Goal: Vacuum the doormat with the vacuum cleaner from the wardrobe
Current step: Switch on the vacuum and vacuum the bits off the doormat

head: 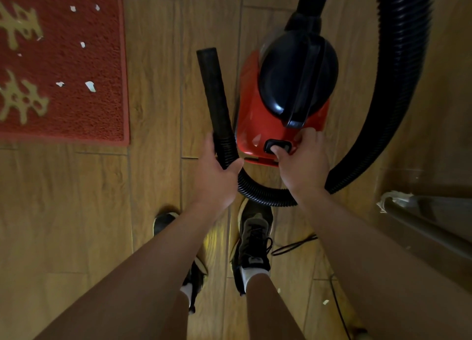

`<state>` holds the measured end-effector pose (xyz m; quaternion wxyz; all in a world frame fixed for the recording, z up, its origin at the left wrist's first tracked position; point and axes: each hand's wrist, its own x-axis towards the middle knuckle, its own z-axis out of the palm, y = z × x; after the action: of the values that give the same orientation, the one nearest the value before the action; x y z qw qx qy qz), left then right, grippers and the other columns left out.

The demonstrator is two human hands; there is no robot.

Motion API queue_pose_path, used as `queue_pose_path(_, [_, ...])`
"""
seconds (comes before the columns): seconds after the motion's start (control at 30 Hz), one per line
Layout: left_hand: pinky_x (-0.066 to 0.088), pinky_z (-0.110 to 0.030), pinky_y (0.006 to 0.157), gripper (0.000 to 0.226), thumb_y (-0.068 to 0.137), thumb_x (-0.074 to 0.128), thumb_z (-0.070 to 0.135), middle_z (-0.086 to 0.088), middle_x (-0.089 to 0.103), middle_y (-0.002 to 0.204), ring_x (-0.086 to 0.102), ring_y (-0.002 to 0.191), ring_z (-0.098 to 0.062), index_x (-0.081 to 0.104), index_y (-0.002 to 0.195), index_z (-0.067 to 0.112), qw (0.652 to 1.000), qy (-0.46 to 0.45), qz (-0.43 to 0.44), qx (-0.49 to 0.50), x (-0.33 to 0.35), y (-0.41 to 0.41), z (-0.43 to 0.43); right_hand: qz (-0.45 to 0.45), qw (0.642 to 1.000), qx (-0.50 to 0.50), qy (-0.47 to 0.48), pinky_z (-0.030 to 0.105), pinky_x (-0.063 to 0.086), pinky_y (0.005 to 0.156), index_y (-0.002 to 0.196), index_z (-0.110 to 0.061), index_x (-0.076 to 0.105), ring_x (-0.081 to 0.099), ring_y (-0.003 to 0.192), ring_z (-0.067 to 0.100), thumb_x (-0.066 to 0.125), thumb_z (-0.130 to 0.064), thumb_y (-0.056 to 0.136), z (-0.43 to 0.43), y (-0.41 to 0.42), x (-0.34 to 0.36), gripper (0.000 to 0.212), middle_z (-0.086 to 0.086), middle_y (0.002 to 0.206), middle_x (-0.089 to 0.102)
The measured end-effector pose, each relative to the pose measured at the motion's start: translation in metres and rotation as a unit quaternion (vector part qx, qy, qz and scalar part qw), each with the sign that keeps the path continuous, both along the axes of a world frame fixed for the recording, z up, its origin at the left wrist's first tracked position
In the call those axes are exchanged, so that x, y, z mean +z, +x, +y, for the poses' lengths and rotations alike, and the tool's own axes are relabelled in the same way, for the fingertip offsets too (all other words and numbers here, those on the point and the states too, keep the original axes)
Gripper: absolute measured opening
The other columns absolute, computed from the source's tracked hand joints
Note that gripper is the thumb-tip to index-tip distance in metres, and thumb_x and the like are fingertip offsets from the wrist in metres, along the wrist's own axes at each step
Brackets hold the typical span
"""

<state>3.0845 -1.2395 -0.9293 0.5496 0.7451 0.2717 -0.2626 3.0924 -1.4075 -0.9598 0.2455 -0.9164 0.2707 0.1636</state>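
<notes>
A red and black vacuum cleaner (281, 97) stands on the wooden floor in front of me. Its black ribbed hose (398, 84) loops round the right side and back to a straight black nozzle tube (213, 89). My left hand (217, 176) grips the ribbed base of that tube, which points away from me. My right hand (304, 163) rests on the rear of the cleaner, thumb pressing the black button (279, 145). The red doormat (63, 64) with gold characters lies at the upper left, with several white paper scraps on it.
My two feet in dark shoes (252, 240) stand just behind the cleaner. A thin black power cord (293, 246) trails over the floor at the lower right. A dark furniture edge with a torn white scrap (393, 199) stands at the right.
</notes>
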Motion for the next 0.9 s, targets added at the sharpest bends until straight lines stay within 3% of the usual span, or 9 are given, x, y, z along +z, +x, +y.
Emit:
queue_pose_path(0.1, [0.059, -0.036, 0.095, 0.049, 0.094, 0.069, 0.006, 0.034, 0.063, 0.097, 0.065, 0.097, 0.006, 0.051, 0.133, 0.029, 1.000, 0.005, -0.002, -0.007, -0.001, 0.000, 0.000, 0.002, 1.000, -0.013, -0.006, 0.041, 0.056, 0.073, 0.105, -0.016, 0.052, 0.061, 0.093, 0.021, 0.081, -0.044, 0.078, 0.002, 0.003, -0.001, 0.049, 0.000, 0.110, 0.051])
queue_pose_path(0.23, [0.059, -0.042, 0.093, 0.045, 0.094, 0.070, 0.006, 0.028, 0.065, 0.096, 0.067, 0.094, -0.001, 0.053, 0.128, 0.030, 1.000, 0.000, 0.002, -0.005, 0.000, 0.001, 0.001, 0.018, 0.999, -0.023, -0.015, 0.033, 0.046, 0.071, 0.109, -0.013, 0.052, 0.060, 0.097, 0.023, 0.081, -0.042, 0.080, 0.006, 0.007, 0.000, 0.051, 0.003, 0.115, 0.051])
queue_pose_path(0.43, [0.058, -0.042, 0.097, 0.058, 0.093, 0.069, 0.003, 0.034, 0.063, 0.097, 0.067, 0.105, -0.010, 0.048, 0.143, 0.026, 1.000, -0.013, -0.005, 0.012, 0.002, 0.007, 0.003, 0.016, 1.000, 0.012, 0.001, 0.034, 0.048, 0.068, 0.107, -0.014, 0.053, 0.060, 0.090, 0.021, 0.078, -0.046, 0.081, -0.002, 0.007, 0.004, 0.048, 0.001, 0.111, 0.051])
queue_pose_path(0.57, [0.058, -0.041, 0.095, 0.054, 0.093, 0.069, 0.003, 0.037, 0.060, 0.091, 0.063, 0.093, 0.001, 0.050, 0.139, 0.025, 1.000, -0.007, -0.023, -0.018, 0.008, 0.004, 0.005, 0.016, 1.000, -0.001, 0.022, 0.039, 0.054, 0.079, 0.114, -0.014, 0.056, 0.060, 0.099, 0.021, 0.076, -0.045, 0.082, -0.002, 0.000, 0.012, 0.049, 0.002, 0.115, 0.053])
queue_pose_path(0.73, [0.057, -0.031, 0.096, 0.054, 0.094, 0.069, 0.006, 0.033, 0.062, 0.097, 0.062, 0.095, 0.009, 0.049, 0.139, 0.030, 1.000, -0.012, -0.020, -0.005, 0.018, 0.001, 0.012, 0.010, 0.998, 0.016, 0.059, 0.034, 0.054, 0.085, 0.119, -0.016, 0.058, 0.059, 0.103, 0.014, 0.075, -0.049, 0.082, 0.004, -0.014, 0.028, 0.053, -0.001, 0.119, 0.054])
queue_pose_path(0.9, [0.057, -0.031, 0.092, 0.048, 0.094, 0.070, 0.008, 0.024, 0.063, 0.101, 0.064, 0.097, 0.006, 0.050, 0.120, 0.043, 0.999, -0.017, -0.041, 0.005, 0.030, 0.002, 0.025, 0.031, 0.989, 0.087, 0.115, 0.032, 0.048, 0.097, 0.134, -0.020, 0.053, 0.052, 0.119, 0.009, 0.072, -0.050, 0.085, 0.013, -0.022, 0.055, 0.060, -0.006, 0.130, 0.051])
